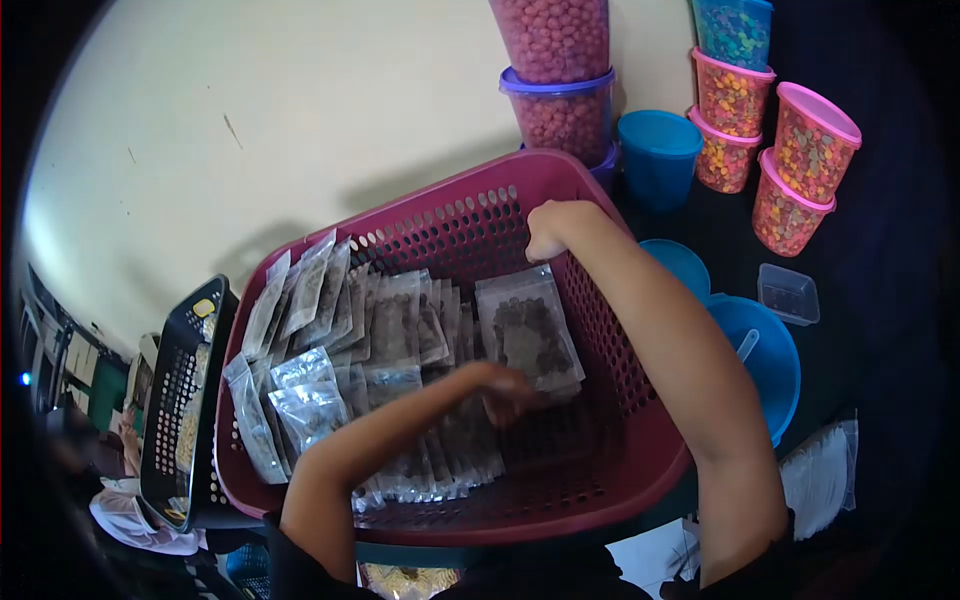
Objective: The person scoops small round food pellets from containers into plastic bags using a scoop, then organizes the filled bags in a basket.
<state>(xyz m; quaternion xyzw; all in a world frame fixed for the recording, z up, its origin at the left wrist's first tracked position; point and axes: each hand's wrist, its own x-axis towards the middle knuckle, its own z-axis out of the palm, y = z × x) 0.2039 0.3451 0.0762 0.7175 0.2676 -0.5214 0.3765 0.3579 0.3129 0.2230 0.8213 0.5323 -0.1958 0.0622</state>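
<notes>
A large maroon laundry-style basket (600,515) stands in front of me, filled on its left side with rows of clear packets (395,325) of small dark pieces. On the right inside it, one flat clear zip bag (530,335) of dark pieces leans upright. My right hand (550,230) is closed at this bag's top corner, with the fingers curled down beside the basket's back wall. Motion blurs my left hand (512,393), which overlaps the lower part of the same bag; its fingers are smeared.
Purple-lidded tubs (557,115) of pink balls and pink-lidded tubs (805,165) of colourful sweets stand behind. A blue lidded tub (660,160), an open blue tub (770,350) and a clear box (788,295) sit right. Left are a black basket (165,400) and a person (145,515).
</notes>
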